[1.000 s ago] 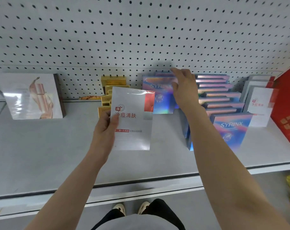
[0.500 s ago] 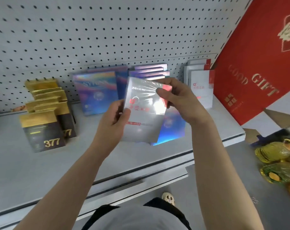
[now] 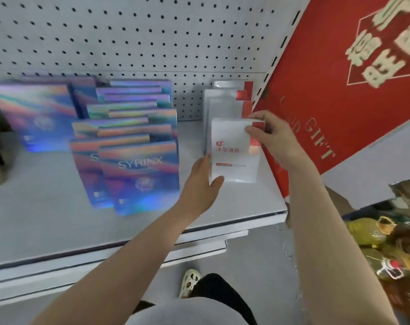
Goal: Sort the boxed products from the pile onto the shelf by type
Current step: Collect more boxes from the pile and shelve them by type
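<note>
Standing upright at the shelf's [image 3: 251, 202] right end, the white-and-red box [image 3: 234, 160] is fronting a row of matching boxes [image 3: 222, 102]. The right hand [image 3: 273, 139] is pinching its top right corner, while the left hand [image 3: 203, 184] is gripping its lower left edge. Iridescent SYRINX boxes [image 3: 138, 174] are sitting just beside, to the left.

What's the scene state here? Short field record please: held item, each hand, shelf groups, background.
held item: white flat box with red corner and red print, upright at the front of the white-box row
left hand: grips the box's lower left edge
right hand: pinches its upper right corner
row behind: matching white boxes with red corners
left group: iridescent blue SYRINX boxes, standing in rows
shelf: grey metal shelf, pegboard back
right side: big red gift box leaning
</note>
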### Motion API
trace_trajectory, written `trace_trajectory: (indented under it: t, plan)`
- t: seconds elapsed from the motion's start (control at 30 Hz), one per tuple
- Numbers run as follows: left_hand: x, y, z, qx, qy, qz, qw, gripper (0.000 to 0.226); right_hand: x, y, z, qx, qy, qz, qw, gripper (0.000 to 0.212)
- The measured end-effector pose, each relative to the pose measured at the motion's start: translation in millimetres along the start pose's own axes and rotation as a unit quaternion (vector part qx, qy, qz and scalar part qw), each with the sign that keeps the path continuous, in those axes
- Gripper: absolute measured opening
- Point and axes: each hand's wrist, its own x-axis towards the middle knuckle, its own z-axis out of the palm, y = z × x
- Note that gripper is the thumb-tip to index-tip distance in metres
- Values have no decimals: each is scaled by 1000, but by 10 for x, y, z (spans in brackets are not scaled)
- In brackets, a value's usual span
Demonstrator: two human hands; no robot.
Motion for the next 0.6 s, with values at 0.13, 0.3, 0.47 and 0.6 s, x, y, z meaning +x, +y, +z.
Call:
trace_trajectory:
  t: [0.13,0.3,0.47,0.6]
  plan:
    - [321,-27,149,22,24,-59,998,69,426,158,56,-25,-18,-18,999,30]
    - [515,-53,194,1,56,-101,993,66,666,151,171,-225,-26,-85,970,63]
    - [630,-15,167,-21,82,-115,990,61,749,267,265,-240,25,-123,963,63]
    - [631,36,162,-28,84,-115,989,59,738,314,296,-267,47,-144,952,63]
